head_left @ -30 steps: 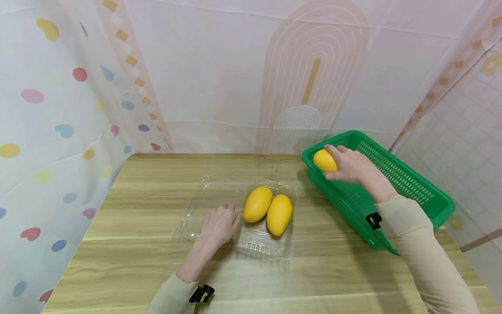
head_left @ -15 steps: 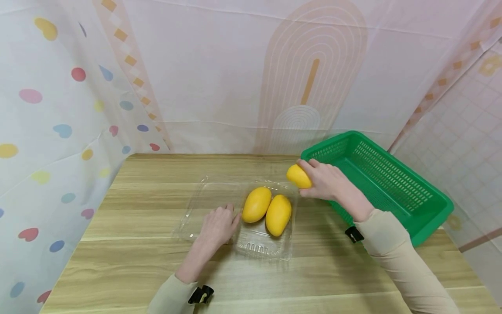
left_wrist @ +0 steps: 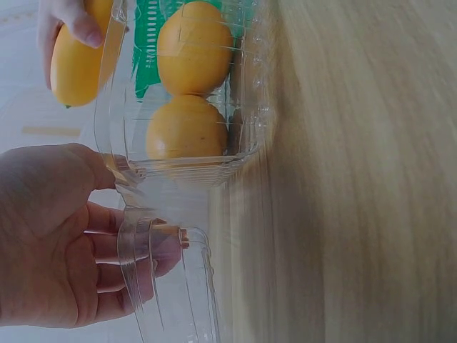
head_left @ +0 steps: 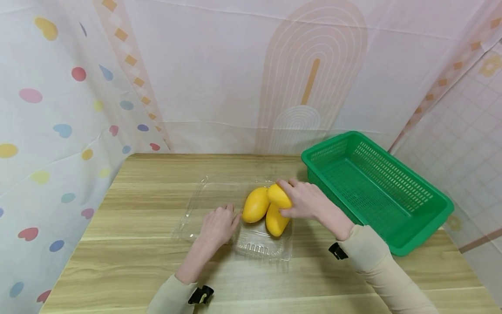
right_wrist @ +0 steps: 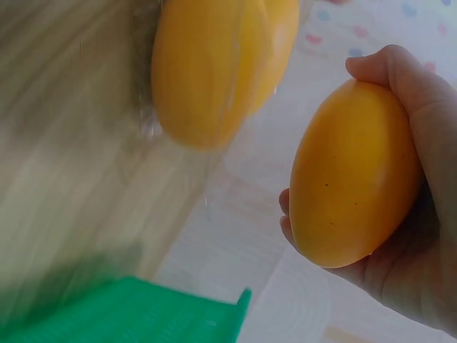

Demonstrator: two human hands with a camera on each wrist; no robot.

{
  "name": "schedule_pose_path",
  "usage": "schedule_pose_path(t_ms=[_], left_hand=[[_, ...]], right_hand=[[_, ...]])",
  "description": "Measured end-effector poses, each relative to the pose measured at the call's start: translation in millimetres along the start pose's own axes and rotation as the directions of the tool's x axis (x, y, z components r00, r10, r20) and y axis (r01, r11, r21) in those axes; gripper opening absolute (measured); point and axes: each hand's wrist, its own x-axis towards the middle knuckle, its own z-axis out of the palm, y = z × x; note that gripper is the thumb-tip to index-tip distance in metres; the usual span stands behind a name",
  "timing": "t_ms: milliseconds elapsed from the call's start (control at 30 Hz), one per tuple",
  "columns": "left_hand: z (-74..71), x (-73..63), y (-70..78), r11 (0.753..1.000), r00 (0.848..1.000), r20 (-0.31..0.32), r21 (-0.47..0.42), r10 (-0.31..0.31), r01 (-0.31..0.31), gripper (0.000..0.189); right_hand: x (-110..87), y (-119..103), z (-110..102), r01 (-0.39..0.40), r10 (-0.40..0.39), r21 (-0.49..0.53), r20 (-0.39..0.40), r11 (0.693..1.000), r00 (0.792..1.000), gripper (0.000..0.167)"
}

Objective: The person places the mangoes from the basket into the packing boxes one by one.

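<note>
Both arms (head_left: 386, 272) reached from the tabletop's (head_left: 117, 261) near side, right hand (head_left: 305, 200) curled in a grip, left hand (head_left: 218, 225) loosely extended.

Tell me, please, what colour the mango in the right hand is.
The mango is yellow with a few dark specks, clearest in the right wrist view.

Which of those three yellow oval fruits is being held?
The yellow oval fruit in the right hand, above the clear plastic container; the other two lie inside it.
</note>
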Motion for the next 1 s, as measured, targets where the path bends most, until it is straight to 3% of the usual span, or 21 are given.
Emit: schedule_pose_path(t_ms=[367,567,1000], left_hand=[[-1.4,0.5,-0.2,1.0,1.0,0.018,-0.001,-0.008,0.008,0.027],[-1.2,0.8,-0.1,1.0,1.0,0.004,-0.001,-0.002,0.002,0.027],[-1.7,2.1,-2.6,1.0,1.0,0.011,-0.007,0.001,-0.001,0.025]], right_hand=[[-0.2,-32.5,24.5,0.049,-0.05,0.03,0.039,0.998,0.998,0.07],[-1.1,-47.2,33.2,0.116,-0.115,-0.033,0.027,0.993,0.993,0.072],[-5.7,-64.8,42.8,0.167,-0.17,-0.156,-0.003,0.973,0.986,0.071]])
